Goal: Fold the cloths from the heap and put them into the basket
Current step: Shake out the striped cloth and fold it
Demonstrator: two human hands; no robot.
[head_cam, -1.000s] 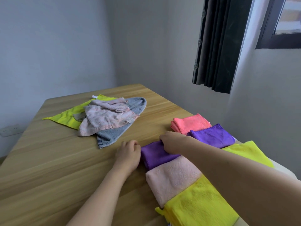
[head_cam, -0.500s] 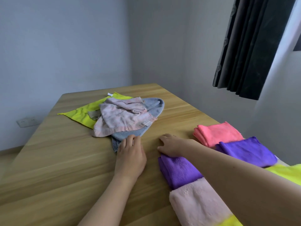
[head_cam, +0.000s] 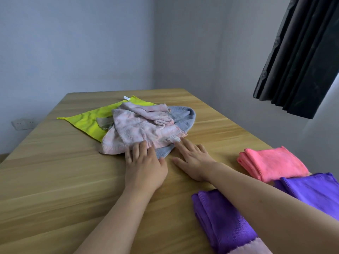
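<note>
Fingers [head_cam: 136, 150] of our left hand [head_cam: 145, 167] lie straight, their tips touching the near edge of the pink towel [head_cam: 139, 129] that tops the heap. Our right hand [head_cam: 194, 162] rests flat and relaxed on the tabletop [head_cam: 55, 171], its fingertips reaching that towel's right corner. Under the pink towel we see a grey-blue towel [head_cam: 183, 118] and, behind and left of it, a lime cloth [head_cam: 86, 121]. Right of the heap lie folded cloths: a coral one [head_cam: 273, 164] and two purple ones [head_cam: 220, 222] [head_cam: 315, 191]. We see no basket.
</note>
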